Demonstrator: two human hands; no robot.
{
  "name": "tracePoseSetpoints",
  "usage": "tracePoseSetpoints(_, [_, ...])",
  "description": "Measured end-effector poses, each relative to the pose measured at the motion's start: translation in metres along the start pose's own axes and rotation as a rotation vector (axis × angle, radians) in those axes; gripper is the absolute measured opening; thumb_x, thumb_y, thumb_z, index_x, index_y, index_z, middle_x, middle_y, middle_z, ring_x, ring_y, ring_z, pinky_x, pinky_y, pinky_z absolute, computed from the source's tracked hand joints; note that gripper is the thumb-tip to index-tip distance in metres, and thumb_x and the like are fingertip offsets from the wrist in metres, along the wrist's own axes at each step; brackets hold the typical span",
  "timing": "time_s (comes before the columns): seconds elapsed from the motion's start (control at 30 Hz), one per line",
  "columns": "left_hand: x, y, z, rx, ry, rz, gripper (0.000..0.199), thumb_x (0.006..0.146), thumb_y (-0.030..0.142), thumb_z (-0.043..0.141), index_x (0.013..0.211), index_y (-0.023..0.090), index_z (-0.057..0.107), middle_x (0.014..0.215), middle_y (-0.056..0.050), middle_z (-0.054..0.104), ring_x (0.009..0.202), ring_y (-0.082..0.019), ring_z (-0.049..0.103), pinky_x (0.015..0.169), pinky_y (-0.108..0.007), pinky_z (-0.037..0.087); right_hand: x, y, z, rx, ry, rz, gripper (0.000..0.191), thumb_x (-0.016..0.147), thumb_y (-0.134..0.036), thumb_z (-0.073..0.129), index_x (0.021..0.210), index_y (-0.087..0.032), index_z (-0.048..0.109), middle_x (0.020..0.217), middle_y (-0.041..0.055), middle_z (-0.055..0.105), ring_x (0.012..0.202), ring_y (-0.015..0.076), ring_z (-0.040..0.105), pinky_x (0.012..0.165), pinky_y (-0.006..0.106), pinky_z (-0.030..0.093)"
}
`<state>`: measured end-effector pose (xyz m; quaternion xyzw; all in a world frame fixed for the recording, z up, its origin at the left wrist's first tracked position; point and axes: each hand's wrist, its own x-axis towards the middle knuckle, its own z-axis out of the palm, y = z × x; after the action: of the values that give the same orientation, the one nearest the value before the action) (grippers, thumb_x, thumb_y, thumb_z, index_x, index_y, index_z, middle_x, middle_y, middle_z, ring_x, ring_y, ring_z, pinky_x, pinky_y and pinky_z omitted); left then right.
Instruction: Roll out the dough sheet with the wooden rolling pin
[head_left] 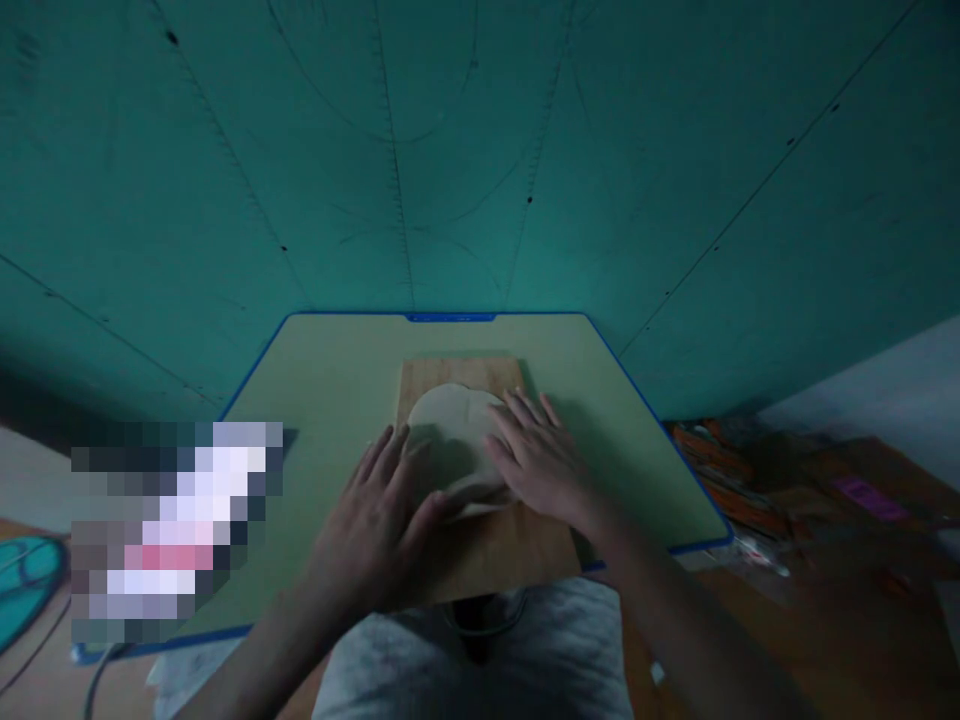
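Observation:
A flat, pale sheet of dough (pixel 457 430), roughly round, lies on a wooden board (pixel 480 560). Its near edge looks raised or folded over, with a shadow under it. My left hand (pixel 379 510) is at the dough's left side, fingers stretched out and apart, the thumb by the near edge. On the opposite side, my right hand (pixel 540 455) rests with spread fingers over the dough's right edge. Both palms face down, and parts of the dough's sides are hidden under the fingers.
The board sits on a pale table with a blue rim (pixel 450 317), against a green wall (pixel 465 150). A pixelated bright object with a cable stands at the left. Orange-brown items (pixel 712 460) lie on the floor at right; a teal round object (pixel 30 575) is at far left.

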<state>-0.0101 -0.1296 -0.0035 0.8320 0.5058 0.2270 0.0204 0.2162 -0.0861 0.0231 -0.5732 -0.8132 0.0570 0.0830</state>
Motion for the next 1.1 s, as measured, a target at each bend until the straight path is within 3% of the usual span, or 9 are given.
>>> tracePoseSetpoints(0.17, [-0.036, 0.037, -0.008, 0.227, 0.081, 0.274, 0.065, 0.099, 0.051, 0.044, 0.147, 0.006, 0.042, 0.152, -0.023, 0.048, 0.148, -0.036, 0.036, 0.111, -0.051, 0.045, -0.062, 0.004, 0.000, 0.013, 0.073, -0.114, 0.051, 0.104, -0.035, 0.035, 0.149, -0.014, 0.047, 0.159, 0.0136, 0.040, 0.151, 0.0270, 0.029, 0.123, 0.053, 0.024])
tracePoseSetpoints(0.3, [-0.045, 0.045, -0.013, 0.277, 0.072, 0.339, 0.065, 0.098, 0.050, 0.044, 0.144, 0.004, 0.046, 0.147, -0.021, 0.055, 0.140, -0.034, 0.048, 0.109, -0.047, 0.047, -0.087, 0.013, 0.003, 0.041, 0.136, -0.160, 0.051, 0.104, -0.031, 0.035, 0.152, -0.016, 0.043, 0.159, 0.0116, 0.041, 0.151, 0.0235, 0.029, 0.123, 0.052, 0.028])
tracePoseSetpoints(0.4, [-0.037, 0.036, -0.007, 0.275, 0.077, 0.286, 0.064, 0.100, 0.049, 0.040, 0.143, 0.003, 0.047, 0.146, -0.022, 0.055, 0.140, -0.035, 0.048, 0.108, -0.049, 0.048, -0.070, 0.018, 0.003, 0.075, 0.107, -0.160, 0.049, 0.105, -0.031, 0.033, 0.151, -0.017, 0.045, 0.160, 0.0114, 0.040, 0.151, 0.0226, 0.030, 0.123, 0.051, 0.028])
tracePoseSetpoints(0.6, [-0.006, -0.007, 0.003, 0.183, 0.059, 0.102, 0.070, 0.099, 0.061, 0.037, 0.145, 0.009, 0.046, 0.147, -0.025, 0.053, 0.139, -0.038, 0.048, 0.108, -0.056, 0.048, 0.026, 0.005, 0.005, 0.002, 0.035, -0.060, 0.050, 0.104, -0.037, 0.038, 0.147, -0.014, 0.050, 0.159, 0.0161, 0.040, 0.151, 0.0272, 0.030, 0.124, 0.052, 0.017])
tracePoseSetpoints(0.77, [0.019, -0.037, -0.002, 0.091, 0.060, -0.065, 0.072, 0.098, 0.067, 0.031, 0.141, 0.014, 0.052, 0.142, -0.022, 0.058, 0.139, -0.038, 0.049, 0.107, -0.057, 0.048, 0.083, -0.009, 0.009, -0.010, 0.090, -0.004, 0.044, 0.102, -0.029, 0.038, 0.140, -0.014, 0.056, 0.146, 0.0152, 0.056, 0.142, 0.0270, 0.043, 0.121, 0.048, 0.024])
tracePoseSetpoints(0.87, [0.016, -0.038, 0.000, 0.090, 0.005, -0.094, 0.070, 0.101, 0.062, 0.026, 0.141, 0.010, 0.052, 0.145, -0.025, 0.054, 0.141, -0.039, 0.045, 0.107, -0.060, 0.047, 0.081, -0.008, 0.010, -0.013, 0.090, -0.008, 0.045, 0.102, -0.030, 0.038, 0.140, -0.013, 0.056, 0.146, 0.0156, 0.055, 0.142, 0.0282, 0.042, 0.121, 0.048, 0.024])
tracePoseSetpoints(1.0, [-0.007, -0.018, 0.005, 0.096, -0.010, 0.048, 0.064, 0.102, 0.054, 0.033, 0.148, 0.009, 0.042, 0.149, -0.024, 0.051, 0.145, -0.038, 0.040, 0.108, -0.057, 0.048, 0.038, -0.004, 0.007, -0.045, 0.055, -0.042, 0.053, 0.100, -0.032, 0.041, 0.149, -0.013, 0.049, 0.157, 0.0160, 0.044, 0.150, 0.0302, 0.031, 0.125, 0.050, 0.014])
tracePoseSetpoints(1.1, [-0.019, -0.004, 0.006, 0.097, 0.016, 0.153, 0.066, 0.098, 0.057, 0.044, 0.147, 0.012, 0.043, 0.149, -0.023, 0.051, 0.145, -0.039, 0.040, 0.110, -0.059, 0.045, 0.009, -0.003, 0.005, -0.073, 0.034, -0.042, 0.055, 0.099, -0.032, 0.041, 0.149, -0.013, 0.047, 0.158, 0.0173, 0.042, 0.150, 0.0316, 0.030, 0.124, 0.053, 0.013])
